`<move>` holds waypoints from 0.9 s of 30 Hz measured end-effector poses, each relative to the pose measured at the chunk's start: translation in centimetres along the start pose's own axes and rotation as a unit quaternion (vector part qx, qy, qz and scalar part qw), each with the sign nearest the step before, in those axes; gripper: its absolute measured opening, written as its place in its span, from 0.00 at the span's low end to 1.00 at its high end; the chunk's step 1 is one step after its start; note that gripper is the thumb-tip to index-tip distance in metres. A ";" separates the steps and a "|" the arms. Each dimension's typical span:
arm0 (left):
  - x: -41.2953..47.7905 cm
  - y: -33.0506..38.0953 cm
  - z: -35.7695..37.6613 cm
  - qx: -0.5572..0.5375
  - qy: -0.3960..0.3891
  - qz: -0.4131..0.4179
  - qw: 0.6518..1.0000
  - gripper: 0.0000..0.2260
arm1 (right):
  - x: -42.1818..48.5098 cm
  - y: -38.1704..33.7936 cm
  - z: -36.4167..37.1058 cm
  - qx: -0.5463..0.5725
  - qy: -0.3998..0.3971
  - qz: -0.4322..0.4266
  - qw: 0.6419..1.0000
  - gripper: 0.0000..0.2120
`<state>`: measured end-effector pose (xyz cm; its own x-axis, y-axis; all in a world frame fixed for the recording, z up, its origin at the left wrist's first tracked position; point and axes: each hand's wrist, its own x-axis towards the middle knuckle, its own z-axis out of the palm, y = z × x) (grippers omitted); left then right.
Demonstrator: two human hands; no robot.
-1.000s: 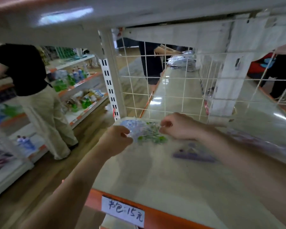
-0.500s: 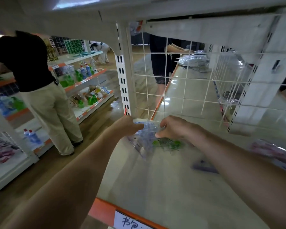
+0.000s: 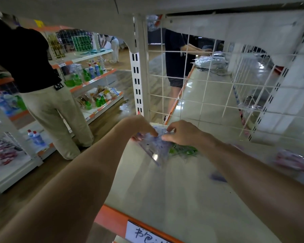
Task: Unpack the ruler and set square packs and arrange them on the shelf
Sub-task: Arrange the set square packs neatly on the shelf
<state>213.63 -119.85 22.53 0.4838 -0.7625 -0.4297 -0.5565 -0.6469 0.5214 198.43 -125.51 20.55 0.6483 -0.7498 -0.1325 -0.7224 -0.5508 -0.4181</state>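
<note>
A clear blue-printed ruler and set square pack [image 3: 154, 146] lies at the far left corner of the cream shelf [image 3: 165, 193], tilted, over a green-printed pack [image 3: 182, 150]. My left hand [image 3: 139, 128] pinches the blue pack's left end with curled fingers. My right hand [image 3: 184, 132] grips its top edge from the right. More packs, blurred pink and purple, lie at the right of the shelf [image 3: 295, 162], and a small purple one [image 3: 218, 178] sits beside my right forearm.
A white wire grid [image 3: 200, 81] closes the shelf's back, with a slotted upright post [image 3: 137, 81] at its left. An upper shelf hangs close overhead. A person in beige trousers [image 3: 47, 106] stands in the aisle at left; another stands behind the grid.
The camera has moved closer and lower. Both hands have pushed the blue pack further into the left back corner and turned it more onto the green pack.
</note>
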 end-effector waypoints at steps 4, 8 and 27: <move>0.4 -1.4 -0.3 -0.053 0.000 -0.028 0.998 0.15 | -0.1 0.8 -0.9 -0.036 -0.032 0.012 0.999 0.34; 0.6 -2.7 -1.1 -0.102 0.006 -0.078 0.992 0.13 | -0.1 1.5 -1.5 -0.074 -0.088 0.028 0.993 0.42; 0.3 -2.2 1.0 0.079 0.090 0.069 0.990 0.30 | -0.3 0.8 -2.8 -0.068 -0.118 0.083 0.987 0.41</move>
<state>214.34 -118.68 20.52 0.5012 -0.8378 -0.2165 -0.7171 -0.5421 0.4380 196.98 -126.80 22.73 0.5451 -0.7363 -0.4010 -0.8383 -0.4843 -0.2503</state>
